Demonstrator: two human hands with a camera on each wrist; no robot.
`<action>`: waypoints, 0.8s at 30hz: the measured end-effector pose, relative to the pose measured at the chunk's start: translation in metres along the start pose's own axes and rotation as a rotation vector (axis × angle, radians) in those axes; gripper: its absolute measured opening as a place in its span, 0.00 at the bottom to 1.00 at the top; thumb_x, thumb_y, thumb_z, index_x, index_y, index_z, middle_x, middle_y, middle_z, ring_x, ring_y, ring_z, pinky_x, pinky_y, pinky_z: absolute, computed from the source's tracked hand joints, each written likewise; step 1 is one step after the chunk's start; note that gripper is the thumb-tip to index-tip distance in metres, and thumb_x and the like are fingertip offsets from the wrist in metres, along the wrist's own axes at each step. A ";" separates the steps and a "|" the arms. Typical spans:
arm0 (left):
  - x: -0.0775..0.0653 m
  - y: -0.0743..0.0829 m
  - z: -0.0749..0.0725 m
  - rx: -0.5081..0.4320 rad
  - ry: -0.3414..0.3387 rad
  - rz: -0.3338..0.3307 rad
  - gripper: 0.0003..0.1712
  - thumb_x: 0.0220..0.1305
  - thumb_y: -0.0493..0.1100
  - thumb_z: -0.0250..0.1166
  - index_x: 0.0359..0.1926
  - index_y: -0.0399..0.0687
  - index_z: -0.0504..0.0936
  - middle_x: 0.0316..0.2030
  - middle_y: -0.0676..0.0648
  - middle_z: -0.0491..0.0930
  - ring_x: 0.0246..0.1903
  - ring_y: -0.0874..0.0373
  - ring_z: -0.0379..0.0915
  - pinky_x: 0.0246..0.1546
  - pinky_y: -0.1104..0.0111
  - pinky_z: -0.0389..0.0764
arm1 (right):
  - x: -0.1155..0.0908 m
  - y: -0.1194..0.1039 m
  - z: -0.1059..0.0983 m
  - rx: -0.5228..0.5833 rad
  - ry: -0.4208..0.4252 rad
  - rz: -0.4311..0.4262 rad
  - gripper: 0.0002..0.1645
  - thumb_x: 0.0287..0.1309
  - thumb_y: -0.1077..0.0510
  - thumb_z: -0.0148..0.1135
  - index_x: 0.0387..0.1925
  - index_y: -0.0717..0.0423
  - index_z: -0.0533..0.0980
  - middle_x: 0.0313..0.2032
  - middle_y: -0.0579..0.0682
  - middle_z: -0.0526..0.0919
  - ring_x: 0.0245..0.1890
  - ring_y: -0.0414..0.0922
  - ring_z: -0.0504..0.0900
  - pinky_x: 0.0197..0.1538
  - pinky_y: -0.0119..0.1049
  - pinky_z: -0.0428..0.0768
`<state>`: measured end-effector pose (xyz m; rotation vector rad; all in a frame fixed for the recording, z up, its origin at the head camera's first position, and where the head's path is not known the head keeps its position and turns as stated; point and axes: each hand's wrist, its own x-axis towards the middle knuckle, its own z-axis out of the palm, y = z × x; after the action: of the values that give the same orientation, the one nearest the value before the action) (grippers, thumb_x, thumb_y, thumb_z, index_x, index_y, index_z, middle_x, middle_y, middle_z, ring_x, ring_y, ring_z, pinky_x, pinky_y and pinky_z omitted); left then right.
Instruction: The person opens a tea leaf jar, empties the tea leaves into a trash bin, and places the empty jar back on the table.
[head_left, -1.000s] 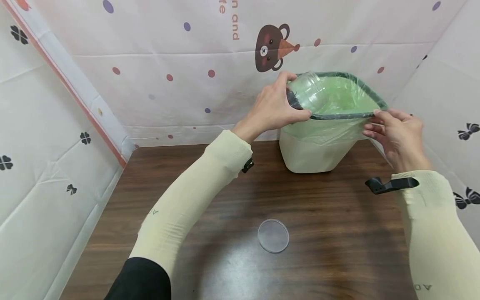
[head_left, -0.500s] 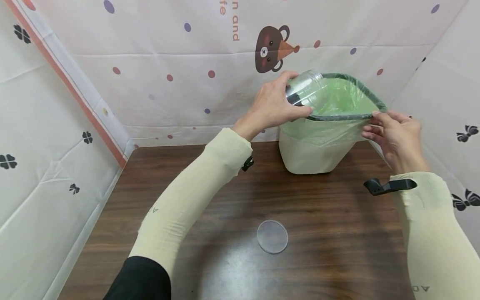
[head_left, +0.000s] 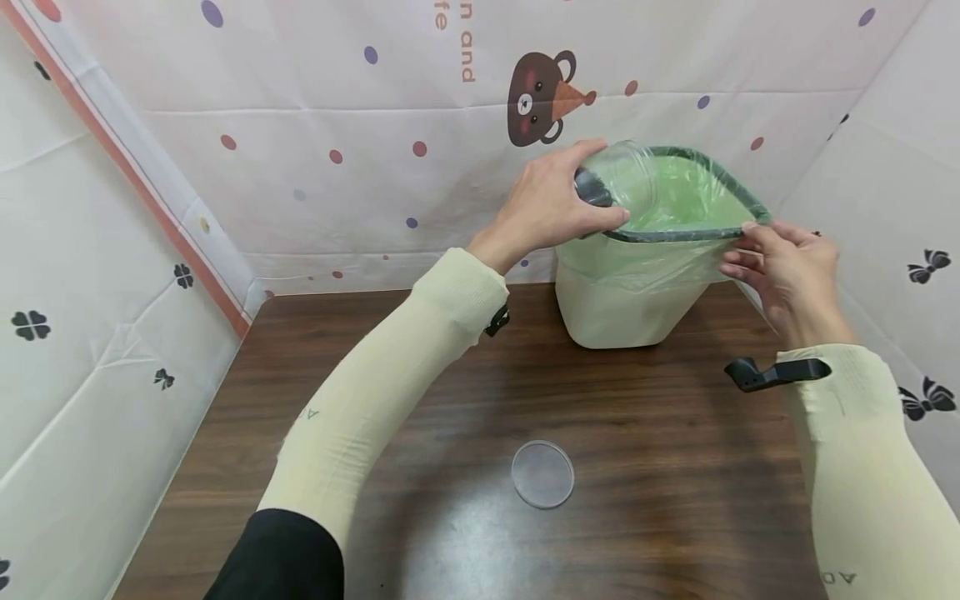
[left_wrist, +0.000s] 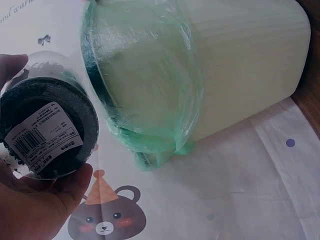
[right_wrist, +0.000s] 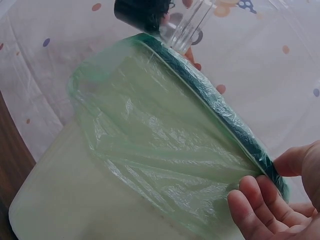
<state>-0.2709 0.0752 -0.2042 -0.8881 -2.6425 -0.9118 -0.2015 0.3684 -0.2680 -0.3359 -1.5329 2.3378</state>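
Observation:
My left hand [head_left: 553, 200] grips a clear plastic jar [head_left: 633, 175] tilted on its side over the trash bin [head_left: 626, 308], its mouth towards the bin's opening. Dark material sits at the jar's base. In the left wrist view, the jar's base faces the camera, black with a white barcode label [left_wrist: 45, 135]. The green bag [right_wrist: 150, 120] lines the bin and folds over its dark green rim [right_wrist: 220, 117]. At the near right corner, my right hand [head_left: 795, 279] pinches the rim and bag, thumb on one side and fingers on the other.
A clear round lid [head_left: 543, 475] lies flat on the brown wooden table [head_left: 645, 450], in front of the bin. Behind stands a patterned white sheet [head_left: 315, 200], with more sheeting at both sides. Each wrist wears a black mount [head_left: 780, 373].
The left hand has shifted slightly right with the jar, rocking its tilt a little, and the dark material inside has moved. The right hand keeps its hold on the rim.

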 end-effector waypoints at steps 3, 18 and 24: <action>0.001 0.000 0.001 0.003 0.000 -0.003 0.50 0.50 0.69 0.71 0.74 0.69 0.66 0.66 0.62 0.70 0.58 0.63 0.68 0.53 0.70 0.70 | 0.000 0.000 0.000 0.009 -0.003 -0.006 0.42 0.58 0.65 0.71 0.70 0.58 0.60 0.31 0.52 0.84 0.21 0.47 0.84 0.28 0.38 0.84; 0.007 0.004 -0.001 0.023 -0.038 -0.033 0.51 0.51 0.67 0.69 0.74 0.61 0.64 0.64 0.60 0.72 0.56 0.62 0.69 0.53 0.71 0.70 | 0.000 0.000 0.000 0.017 0.000 0.000 0.42 0.58 0.65 0.71 0.70 0.57 0.60 0.30 0.53 0.84 0.21 0.47 0.84 0.27 0.39 0.84; 0.011 0.006 -0.002 0.052 -0.063 -0.020 0.51 0.52 0.65 0.66 0.76 0.57 0.63 0.64 0.57 0.72 0.55 0.62 0.69 0.52 0.72 0.69 | 0.001 0.000 0.001 0.014 0.001 0.005 0.34 0.58 0.65 0.71 0.62 0.57 0.65 0.30 0.53 0.84 0.21 0.48 0.84 0.27 0.39 0.84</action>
<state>-0.2762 0.0832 -0.1959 -0.8936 -2.7197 -0.8290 -0.2025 0.3682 -0.2680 -0.3370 -1.5167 2.3505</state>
